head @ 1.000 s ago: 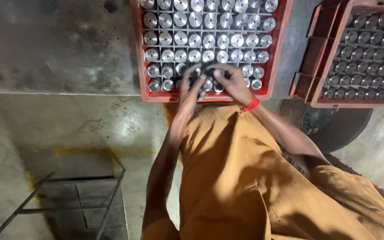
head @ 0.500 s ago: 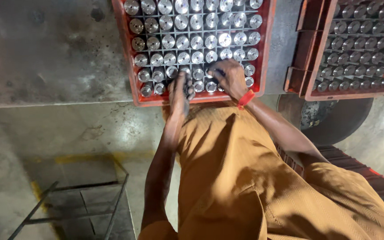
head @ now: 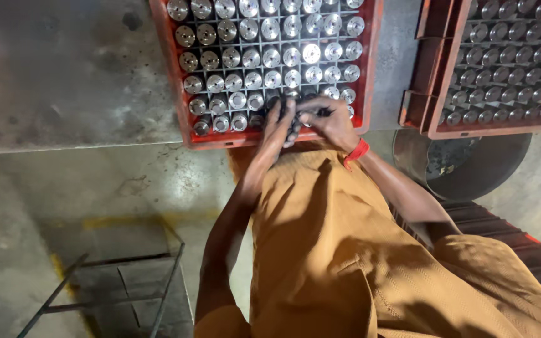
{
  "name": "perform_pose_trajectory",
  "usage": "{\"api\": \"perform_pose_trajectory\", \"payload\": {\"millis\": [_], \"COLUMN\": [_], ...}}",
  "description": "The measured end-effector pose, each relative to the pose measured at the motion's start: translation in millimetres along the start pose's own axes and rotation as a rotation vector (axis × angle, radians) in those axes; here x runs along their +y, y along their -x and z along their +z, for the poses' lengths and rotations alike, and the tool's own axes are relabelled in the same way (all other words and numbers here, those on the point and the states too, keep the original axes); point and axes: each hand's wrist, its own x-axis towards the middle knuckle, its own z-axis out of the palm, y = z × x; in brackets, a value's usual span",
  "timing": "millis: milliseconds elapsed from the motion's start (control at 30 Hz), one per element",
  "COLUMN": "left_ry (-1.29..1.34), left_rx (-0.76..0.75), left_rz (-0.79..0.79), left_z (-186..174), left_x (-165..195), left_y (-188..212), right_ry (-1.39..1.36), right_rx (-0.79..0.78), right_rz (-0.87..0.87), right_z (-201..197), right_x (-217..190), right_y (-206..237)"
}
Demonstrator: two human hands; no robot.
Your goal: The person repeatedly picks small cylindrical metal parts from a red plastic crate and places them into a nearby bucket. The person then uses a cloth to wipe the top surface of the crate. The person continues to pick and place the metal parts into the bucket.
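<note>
A red plastic crate [head: 370, 69] with a grid insert holds several shiny round metal parts [head: 272, 57] standing in rows. Both of my hands meet over its near edge. My left hand [head: 278, 125] has its fingers curled around a dark metal part at the front row. My right hand [head: 330, 122], with a red thread on the wrist, pinches a small part right beside it, and the fingertips touch. The hands hide the slots under them. My orange clothing fills the lower right.
A second red crate [head: 436, 94] of similar metal parts stands to the right. Both crates rest on a grey metal table [head: 64, 75]. A dark round pan [head: 471, 163] lies below the right crate. A metal frame [head: 114, 281] stands on the concrete floor at lower left.
My left hand drew back from the crate half a second ago and is now back beside my right hand at the front row. The view has shifted right and down a little.
</note>
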Motion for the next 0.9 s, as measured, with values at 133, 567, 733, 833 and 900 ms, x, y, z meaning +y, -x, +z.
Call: {"api": "perform_pose_trajectory", "payload": {"millis": [133, 567, 733, 833, 900], "left_ry": [0.323, 0.285, -0.05, -0.015, -0.008], "left_rx": [0.025, 0.035, -0.097, -0.059, 0.048], "left_rz": [0.035, 0.06, 0.126, 0.056, -0.047], "left_z": [-16, -19, 12, 28, 28], "left_x": [-13, -18, 0, -3, -8], "left_y": [-10, -7, -3, -9, -15], "right_ry": [0.114, 0.724, -0.116, -0.258, -0.152], "right_rx": [0.215, 0.135, -0.001, -0.029, 0.075], "right_rz": [-0.027, -0.261, 0.06, 0.097, 0.048], "right_z": [-21, -26, -19, -16, -22], "right_x": [14, 13, 13, 18, 21], "right_y": [1, -18, 2, 11, 13]}}
